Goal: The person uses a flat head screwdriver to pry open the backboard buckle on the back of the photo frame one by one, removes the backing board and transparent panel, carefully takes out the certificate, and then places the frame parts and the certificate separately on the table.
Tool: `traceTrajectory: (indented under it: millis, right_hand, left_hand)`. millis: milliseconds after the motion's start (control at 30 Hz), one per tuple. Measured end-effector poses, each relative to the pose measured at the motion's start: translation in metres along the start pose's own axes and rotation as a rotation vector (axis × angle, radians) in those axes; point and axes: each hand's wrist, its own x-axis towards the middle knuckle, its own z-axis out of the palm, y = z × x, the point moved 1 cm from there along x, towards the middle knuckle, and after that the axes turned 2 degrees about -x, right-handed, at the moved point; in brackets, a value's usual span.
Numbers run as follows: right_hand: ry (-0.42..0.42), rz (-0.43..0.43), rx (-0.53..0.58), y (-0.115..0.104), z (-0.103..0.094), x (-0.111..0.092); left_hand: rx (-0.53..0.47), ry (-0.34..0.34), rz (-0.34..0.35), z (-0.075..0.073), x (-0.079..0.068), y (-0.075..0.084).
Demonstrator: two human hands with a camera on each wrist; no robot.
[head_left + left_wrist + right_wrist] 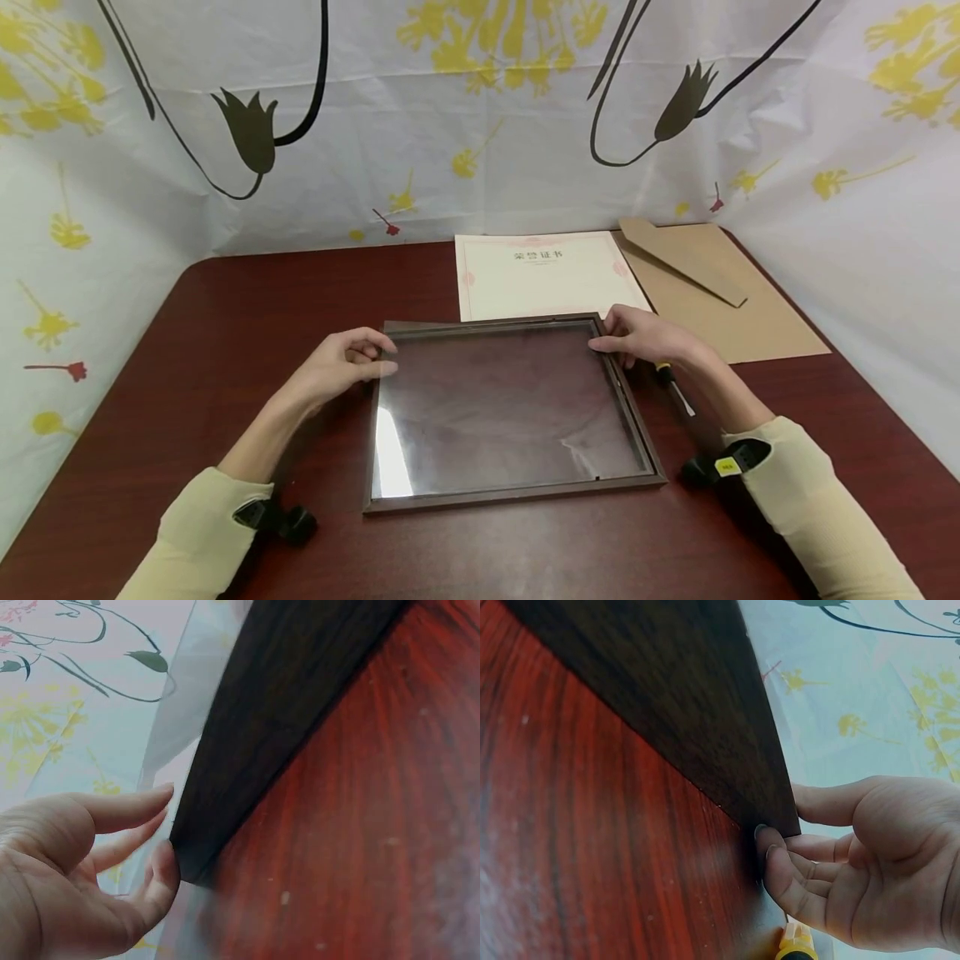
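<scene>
A dark wood-grain picture frame lies on the table with a clear sheet over its opening. At the upper left, one corner of the sheet sticks out past the frame. My left hand pinches the sheet's left edge between thumb and fingers; its lower fingertips meet the frame's side in the left wrist view. My right hand grips the frame's upper right corner, thumb on top and fingers curled against the outer side, as the right wrist view shows.
Behind the frame lies a printed certificate. Right of it is a brown backing board with a stand flap. A screwdriver with a yellow and black handle lies beside my right wrist. Patterned white cloth hangs around the table.
</scene>
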Motion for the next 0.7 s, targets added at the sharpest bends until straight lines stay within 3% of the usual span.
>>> traceTrajectory:
  millis: [167,333,500,700]
  right_hand:
    - [0.001,0.001,-0.003,-0.0004,-0.0003,-0.0006]
    - [-0.003,0.002,-0.009,-0.0003,-0.0016,-0.0025]
    - [-0.003,0.007,-0.006,0.0004,-0.0019,-0.0030]
    - [-0.005,0.005,-0.004,0.0011,-0.0019,-0.0015]
  left_hand:
    - [-0.104,-0.050,0.040,-0.0023,0.0010,0.0048]
    - [-0.253,-0.149,0.004,-0.0006,0.0021,0.0061]
    - [-0.292,-0.226,-0.018,0.0033,0.0021,0.0048]
    - [-0.288,-0.225,-0.023,0.0058,0.0021,0.0048]
